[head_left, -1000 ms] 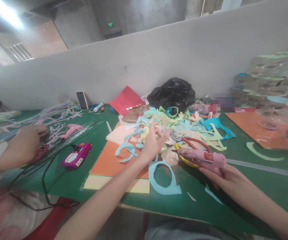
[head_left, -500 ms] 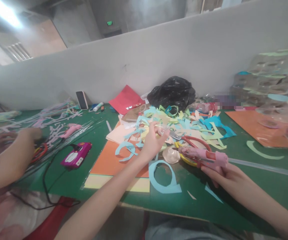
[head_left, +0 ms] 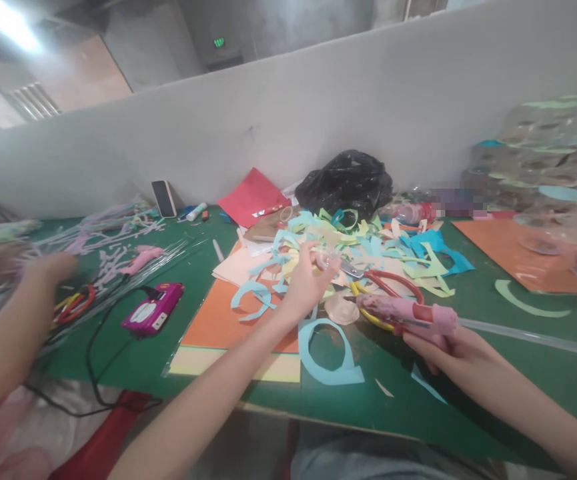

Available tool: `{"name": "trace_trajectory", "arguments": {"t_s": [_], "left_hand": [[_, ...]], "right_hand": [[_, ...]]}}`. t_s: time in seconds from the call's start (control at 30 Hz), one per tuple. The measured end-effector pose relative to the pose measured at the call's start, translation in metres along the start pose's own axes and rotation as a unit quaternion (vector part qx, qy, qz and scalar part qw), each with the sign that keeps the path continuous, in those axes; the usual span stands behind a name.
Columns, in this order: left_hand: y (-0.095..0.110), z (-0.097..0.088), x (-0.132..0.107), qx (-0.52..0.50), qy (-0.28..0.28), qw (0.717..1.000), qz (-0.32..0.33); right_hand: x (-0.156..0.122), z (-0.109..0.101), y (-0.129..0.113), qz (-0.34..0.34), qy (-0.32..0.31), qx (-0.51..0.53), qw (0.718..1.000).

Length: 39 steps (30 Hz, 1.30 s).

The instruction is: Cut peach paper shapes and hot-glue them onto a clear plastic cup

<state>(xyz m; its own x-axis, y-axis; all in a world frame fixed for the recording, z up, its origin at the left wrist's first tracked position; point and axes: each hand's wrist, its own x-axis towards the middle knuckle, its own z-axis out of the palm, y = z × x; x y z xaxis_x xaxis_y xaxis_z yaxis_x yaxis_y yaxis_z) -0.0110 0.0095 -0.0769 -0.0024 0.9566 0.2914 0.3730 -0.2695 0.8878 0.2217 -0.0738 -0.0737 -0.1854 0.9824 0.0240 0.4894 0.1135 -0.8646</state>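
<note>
My left hand (head_left: 307, 280) reaches over the pile of coloured paper scraps (head_left: 368, 250) and pinches a small clear plastic piece (head_left: 327, 260) between thumb and fingers. My right hand (head_left: 443, 350) grips the handle of a pink glue gun (head_left: 408, 313), whose nozzle points left towards a clear round dome (head_left: 341, 308) lying on the green table (head_left: 518, 373). Red and yellow handled scissors (head_left: 385, 283) lie just behind the gun. A light blue paper ring (head_left: 328, 353) lies in front of my left wrist.
Orange and yellow sheets (head_left: 218, 327) lie to the left of my hands, with a magenta device (head_left: 154, 308) and black cable beyond. Another person's arm (head_left: 13, 320) works at the far left. A phone (head_left: 163, 199), red paper (head_left: 253, 197) and a black bag (head_left: 347, 183) stand by the wall.
My hands have barely moved. The other person's hand at the left has lifted off the table and drifted left, now blurred.
</note>
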Motion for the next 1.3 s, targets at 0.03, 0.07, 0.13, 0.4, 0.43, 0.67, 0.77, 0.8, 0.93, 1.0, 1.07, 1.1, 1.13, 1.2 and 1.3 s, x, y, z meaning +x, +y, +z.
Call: {"name": "trace_trajectory", "arguments": {"t_s": [0.03,0.07,0.13,0.4,0.43,0.67,0.77,0.8,0.93,1.0,1.07,1.1,1.13,1.2,1.3], "left_hand": [[0.000,0.000,0.000,0.001,-0.001,1.000,-0.001],[0.000,0.000,0.000,0.001,-0.001,1.000,-0.001],[0.001,0.000,0.000,0.001,0.000,1.000,-0.002],[0.002,0.000,-0.001,0.004,-0.003,1.000,-0.005],[0.001,0.000,-0.001,0.004,-0.003,1.000,-0.004],[-0.001,0.001,0.000,-0.007,-0.005,1.000,0.004],[-0.001,0.001,0.000,-0.002,-0.005,1.000,0.000],[-0.001,0.001,0.000,-0.002,-0.005,1.000,-0.001],[0.000,0.001,0.000,-0.006,-0.003,1.000,-0.002],[0.000,0.001,0.000,-0.005,-0.002,1.000,-0.001],[0.000,0.001,0.000,-0.005,-0.001,1.000,-0.001],[0.000,0.001,0.000,-0.005,-0.001,1.000,0.000],[0.000,0.001,0.000,-0.005,-0.001,1.000,-0.001],[0.000,0.001,0.000,-0.004,0.000,1.000,-0.002],[-0.002,0.001,0.000,-0.002,-0.002,1.000,0.001]], "right_hand": [[0.000,0.000,0.000,-0.007,-0.024,0.022,0.999],[0.001,0.000,0.000,-0.011,-0.049,0.041,0.998],[0.001,0.001,0.002,-0.011,-0.069,0.048,0.996],[0.001,0.001,0.004,-0.012,-0.045,-0.015,0.999],[0.001,0.001,0.004,-0.010,-0.043,-0.020,0.999],[-0.002,0.002,0.012,0.034,-0.011,-0.071,0.997],[-0.003,0.002,0.013,0.030,-0.010,-0.079,0.996],[-0.003,0.002,0.012,0.030,-0.009,-0.082,0.996],[-0.001,0.000,0.006,0.014,0.000,-0.084,0.996],[0.000,0.000,0.003,0.001,-0.009,-0.074,0.997],[0.000,-0.001,0.000,-0.001,-0.023,-0.056,0.998],[0.000,-0.001,-0.001,0.001,-0.028,-0.045,0.999],[0.000,0.000,-0.001,0.002,-0.030,-0.035,0.999],[0.000,0.000,-0.003,0.004,-0.029,-0.022,0.999],[-0.001,-0.001,-0.006,-0.002,-0.022,-0.020,1.000]]}}
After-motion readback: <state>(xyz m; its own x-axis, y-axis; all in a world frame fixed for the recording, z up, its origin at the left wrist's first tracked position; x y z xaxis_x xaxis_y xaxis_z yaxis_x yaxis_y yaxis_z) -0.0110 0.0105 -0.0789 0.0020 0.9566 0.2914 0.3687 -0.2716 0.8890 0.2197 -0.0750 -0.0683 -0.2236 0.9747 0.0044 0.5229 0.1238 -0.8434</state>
